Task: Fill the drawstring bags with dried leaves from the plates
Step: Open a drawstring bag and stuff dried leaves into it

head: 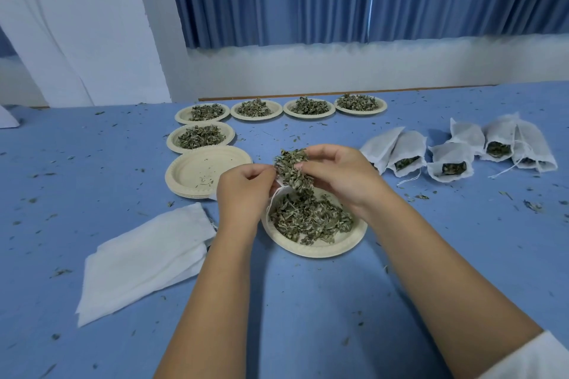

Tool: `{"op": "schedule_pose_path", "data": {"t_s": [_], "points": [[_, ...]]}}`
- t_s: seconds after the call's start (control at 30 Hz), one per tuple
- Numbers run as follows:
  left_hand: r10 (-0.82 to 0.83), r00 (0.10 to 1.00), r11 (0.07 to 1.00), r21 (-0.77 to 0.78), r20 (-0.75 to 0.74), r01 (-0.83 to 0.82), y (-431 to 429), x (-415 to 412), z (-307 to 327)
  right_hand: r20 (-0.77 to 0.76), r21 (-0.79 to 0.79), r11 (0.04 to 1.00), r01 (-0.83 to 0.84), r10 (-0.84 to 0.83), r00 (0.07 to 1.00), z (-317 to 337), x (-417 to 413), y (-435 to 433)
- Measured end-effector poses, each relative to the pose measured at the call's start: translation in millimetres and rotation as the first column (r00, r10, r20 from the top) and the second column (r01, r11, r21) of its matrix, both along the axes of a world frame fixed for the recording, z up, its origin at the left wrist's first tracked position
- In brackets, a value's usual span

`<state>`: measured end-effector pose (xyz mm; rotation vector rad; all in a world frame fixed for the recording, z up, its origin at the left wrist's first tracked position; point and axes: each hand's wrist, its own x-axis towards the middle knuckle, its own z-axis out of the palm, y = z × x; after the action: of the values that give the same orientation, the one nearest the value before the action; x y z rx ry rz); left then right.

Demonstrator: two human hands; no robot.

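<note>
A paper plate (320, 248) heaped with dried leaves (308, 218) sits on the blue table just in front of me. Above its far rim my right hand (335, 175) grips a clump of dried leaves (291, 168). My left hand (243, 191) pinches the mouth of a white drawstring bag (281, 189), which is mostly hidden behind the hands; its string hangs over the plate's left rim. The clump sits right at the bag's mouth, between the two hands.
A pile of flat empty bags (144, 258) lies at the left. A stack of empty plates (206, 171) stands beyond it, with several leaf-filled plates (255, 109) behind. Several filled bags (449, 160) lie at the right. Leaf crumbs litter the table.
</note>
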<state>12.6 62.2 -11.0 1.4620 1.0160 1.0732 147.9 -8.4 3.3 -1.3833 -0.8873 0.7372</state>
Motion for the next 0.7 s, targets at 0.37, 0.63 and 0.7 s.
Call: {"op": "schedule_pose_path", "data": {"t_s": [0.37, 0.63, 0.7], "points": [[-0.003, 1.0, 1.0, -0.025, 0.031, 0.004, -0.2, 3.8, 0.9, 0.402, -0.103, 0.995, 0.016, 0.026, 0.915, -1.4, -1.3, -3.3], [-0.103, 0.995, 0.995, 0.005, -0.002, 0.103, -5.1, 9.3, -1.2, 0.712, -0.161, 0.984, 0.078, 0.061, 0.7, -4.3, -2.5, -2.2], [-0.12, 0.992, 0.992, 0.029, -0.04, 0.121, -5.8, 10.4, -3.0, 0.736, -0.159, 0.984, 0.085, 0.061, 0.674, -4.6, -4.8, -1.8]]}}
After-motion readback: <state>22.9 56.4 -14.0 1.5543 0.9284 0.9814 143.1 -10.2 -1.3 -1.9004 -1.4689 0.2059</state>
